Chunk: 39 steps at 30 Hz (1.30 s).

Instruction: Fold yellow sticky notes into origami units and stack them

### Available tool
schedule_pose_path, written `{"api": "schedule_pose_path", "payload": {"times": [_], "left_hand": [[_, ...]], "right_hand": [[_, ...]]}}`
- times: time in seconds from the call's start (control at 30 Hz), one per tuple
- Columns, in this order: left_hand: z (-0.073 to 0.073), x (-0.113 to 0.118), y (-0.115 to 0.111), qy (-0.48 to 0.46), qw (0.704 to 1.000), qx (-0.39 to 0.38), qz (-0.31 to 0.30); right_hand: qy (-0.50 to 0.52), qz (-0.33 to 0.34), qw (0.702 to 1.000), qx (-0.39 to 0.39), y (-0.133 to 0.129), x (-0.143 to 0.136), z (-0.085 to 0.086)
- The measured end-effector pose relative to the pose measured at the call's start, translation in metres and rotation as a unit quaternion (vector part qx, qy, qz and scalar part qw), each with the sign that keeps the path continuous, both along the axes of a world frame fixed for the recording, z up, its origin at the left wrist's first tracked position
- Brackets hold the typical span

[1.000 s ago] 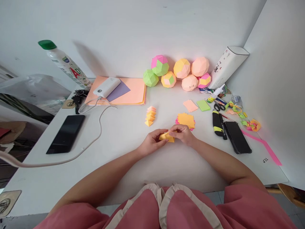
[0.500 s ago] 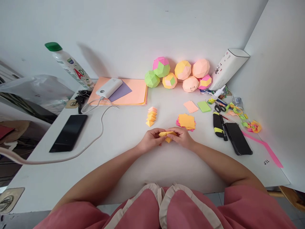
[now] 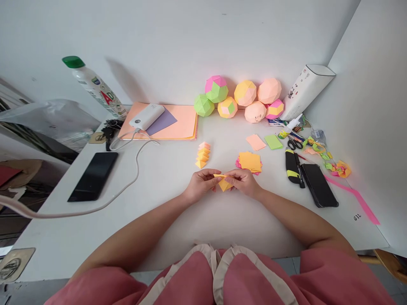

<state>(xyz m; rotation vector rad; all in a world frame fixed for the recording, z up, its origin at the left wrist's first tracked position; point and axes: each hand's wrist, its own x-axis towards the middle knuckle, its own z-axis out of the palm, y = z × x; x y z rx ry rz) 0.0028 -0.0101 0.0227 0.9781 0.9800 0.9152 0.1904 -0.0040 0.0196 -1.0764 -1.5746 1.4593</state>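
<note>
A folded piece of yellow-orange paper (image 3: pixel 224 184) is pinched between my two hands, its lower tip pointing toward me. My left hand (image 3: pixel 201 184) closes on its left side, thumb in front. On the right side my right hand (image 3: pixel 245 182) grips it with thumb and fingers. Just beyond the left hand stands a row of folded paper units (image 3: pixel 202 156), peach at the far end and yellow-orange nearer. Beyond the right hand lies a stack of orange square paper (image 3: pixel 249 162) over pink sheets. Single peach (image 3: pixel 255 142) and green sheets (image 3: pixel 273 142) lie behind it.
Several faceted paper balls (image 3: pixel 244 93) rest against the wall. Scissors (image 3: pixel 294 143), a glue bottle (image 3: pixel 290 126), a cutter (image 3: pixel 292 166) and a black phone (image 3: pixel 319 185) lie right. To the left are a dark tablet-like device (image 3: pixel 93 177), a cable (image 3: pixel 127 186), a power bank (image 3: pixel 146 117) and a bottle (image 3: pixel 98 91).
The folded paper has been turned in my fingers, so more of its pointed front face shows between the thumbs. Both hands keep nearly the same place, and the view has shifted slightly.
</note>
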Motion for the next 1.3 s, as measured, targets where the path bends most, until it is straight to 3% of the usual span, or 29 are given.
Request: {"api": "schedule_pose_path", "payload": {"times": [0.43,1.3], "left_hand": [[-0.0007,0.0013,0.0009,-0.029,0.999,-0.009,0.01],[0.0019,0.0004,-0.0002,0.005,1.0,0.018,-0.02]], "right_hand": [[-0.01,0.015,1.0,-0.004,0.0013,0.001,0.0049],[-0.032,0.026,0.999,0.015,0.0003,-0.0002,0.0007]]}}
